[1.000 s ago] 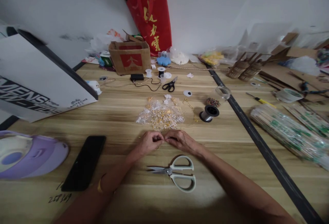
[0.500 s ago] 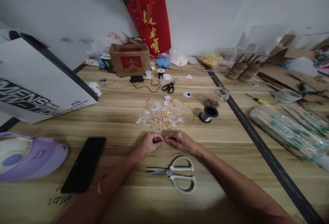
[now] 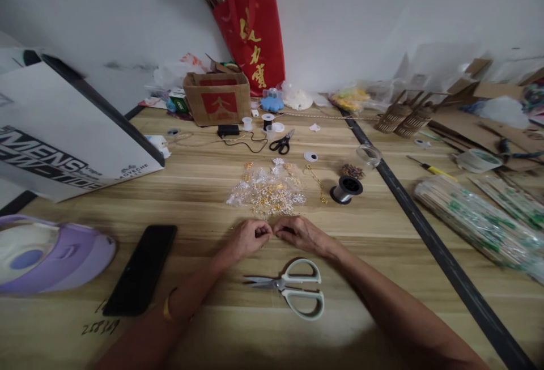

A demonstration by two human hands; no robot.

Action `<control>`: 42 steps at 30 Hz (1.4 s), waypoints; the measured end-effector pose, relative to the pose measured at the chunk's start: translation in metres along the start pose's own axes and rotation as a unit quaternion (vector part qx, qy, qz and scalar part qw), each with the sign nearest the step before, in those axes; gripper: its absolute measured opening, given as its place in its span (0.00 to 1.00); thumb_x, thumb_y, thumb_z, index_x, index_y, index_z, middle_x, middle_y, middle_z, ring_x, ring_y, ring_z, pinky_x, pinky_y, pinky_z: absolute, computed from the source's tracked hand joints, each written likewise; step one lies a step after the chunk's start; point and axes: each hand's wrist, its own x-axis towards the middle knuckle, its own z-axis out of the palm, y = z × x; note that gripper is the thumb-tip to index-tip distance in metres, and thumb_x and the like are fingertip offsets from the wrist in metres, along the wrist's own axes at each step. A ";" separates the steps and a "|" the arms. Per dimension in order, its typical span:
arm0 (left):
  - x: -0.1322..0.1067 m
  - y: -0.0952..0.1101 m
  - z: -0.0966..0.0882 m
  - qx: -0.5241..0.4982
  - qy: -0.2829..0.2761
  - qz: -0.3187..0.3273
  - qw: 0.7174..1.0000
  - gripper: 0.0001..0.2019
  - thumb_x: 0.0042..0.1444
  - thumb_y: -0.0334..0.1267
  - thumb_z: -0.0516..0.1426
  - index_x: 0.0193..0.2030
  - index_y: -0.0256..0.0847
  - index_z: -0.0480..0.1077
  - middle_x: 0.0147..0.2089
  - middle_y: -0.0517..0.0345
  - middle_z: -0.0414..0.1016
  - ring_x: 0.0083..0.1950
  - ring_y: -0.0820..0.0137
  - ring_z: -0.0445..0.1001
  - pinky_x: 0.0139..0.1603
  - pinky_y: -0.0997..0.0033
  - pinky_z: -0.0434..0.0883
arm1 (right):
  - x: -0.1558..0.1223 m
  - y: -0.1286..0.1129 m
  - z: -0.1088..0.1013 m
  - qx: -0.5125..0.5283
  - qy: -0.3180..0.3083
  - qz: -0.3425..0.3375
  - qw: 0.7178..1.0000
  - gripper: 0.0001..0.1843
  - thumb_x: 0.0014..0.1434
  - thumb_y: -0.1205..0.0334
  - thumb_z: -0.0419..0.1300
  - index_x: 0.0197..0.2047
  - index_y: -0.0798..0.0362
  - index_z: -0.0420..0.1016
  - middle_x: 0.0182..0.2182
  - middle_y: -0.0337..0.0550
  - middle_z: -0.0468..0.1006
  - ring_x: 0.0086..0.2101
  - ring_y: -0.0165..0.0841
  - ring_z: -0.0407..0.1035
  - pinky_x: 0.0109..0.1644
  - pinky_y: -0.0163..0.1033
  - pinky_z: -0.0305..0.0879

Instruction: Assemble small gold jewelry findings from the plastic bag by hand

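My left hand is closed in a pinch, its fingertips close to those of my right hand, which pinches too. Whatever lies between the fingertips is too small to make out. Just beyond both hands spreads a pile of gold and silver jewelry findings, partly in clear plastic bags. A short gold chain lies right of the pile, beside a spool of silvery wire. Below my hands rest scissors with pale green handles, their blades pointing left.
At left are a black phone, a purple visor and a big white box. Black scissors, a paper bag and a red bag stand farther back. Wrapped sticks lie at right, past a dark strip.
The fingertips of my two hands have moved very slightly apart. The view has shifted a little; the objects on the table lie as before.
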 end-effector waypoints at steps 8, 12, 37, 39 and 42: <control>0.000 -0.001 -0.003 -0.007 -0.019 -0.003 1.000 0.06 0.49 0.29 0.55 0.30 0.34 0.74 0.25 0.60 0.73 0.26 0.76 0.66 0.27 0.79 0.60 | 0.000 0.001 0.002 -0.064 0.003 -0.036 0.997 0.08 0.60 0.70 0.54 0.40 0.54 0.74 0.35 0.44 0.77 0.35 0.31 0.71 0.39 0.32 0.63; 0.000 -0.005 -0.002 0.000 -0.018 -0.002 1.000 0.06 0.49 0.31 0.55 0.30 0.35 0.74 0.26 0.59 0.74 0.26 0.75 0.67 0.28 0.79 0.61 | 0.000 0.003 0.004 -0.091 0.019 -0.041 0.995 0.07 0.59 0.69 0.54 0.39 0.54 0.72 0.34 0.43 0.77 0.33 0.30 0.70 0.37 0.31 0.62; -0.001 0.001 -0.001 0.035 -0.002 -0.013 0.999 0.04 0.47 0.30 0.57 0.28 0.35 0.74 0.24 0.60 0.73 0.25 0.75 0.66 0.28 0.78 0.62 | 0.000 -0.003 0.006 -0.092 0.018 -0.061 0.994 0.09 0.65 0.65 0.50 0.38 0.54 0.72 0.32 0.44 0.74 0.33 0.30 0.68 0.39 0.32 0.62; -0.001 -0.001 0.000 0.027 0.002 -0.011 1.000 0.05 0.47 0.30 0.57 0.28 0.35 0.75 0.23 0.60 0.73 0.25 0.75 0.66 0.27 0.79 0.62 | 0.000 -0.001 0.007 -0.096 0.018 -0.058 0.994 0.09 0.64 0.66 0.50 0.37 0.54 0.71 0.32 0.43 0.73 0.32 0.30 0.68 0.38 0.32 0.61; 0.000 -0.003 0.000 0.017 0.007 -0.009 1.000 0.05 0.47 0.31 0.57 0.29 0.35 0.75 0.23 0.59 0.73 0.25 0.75 0.66 0.27 0.78 0.61 | 0.000 0.000 0.007 -0.100 0.021 -0.055 0.993 0.08 0.63 0.67 0.51 0.35 0.54 0.71 0.30 0.42 0.73 0.30 0.29 0.67 0.36 0.31 0.59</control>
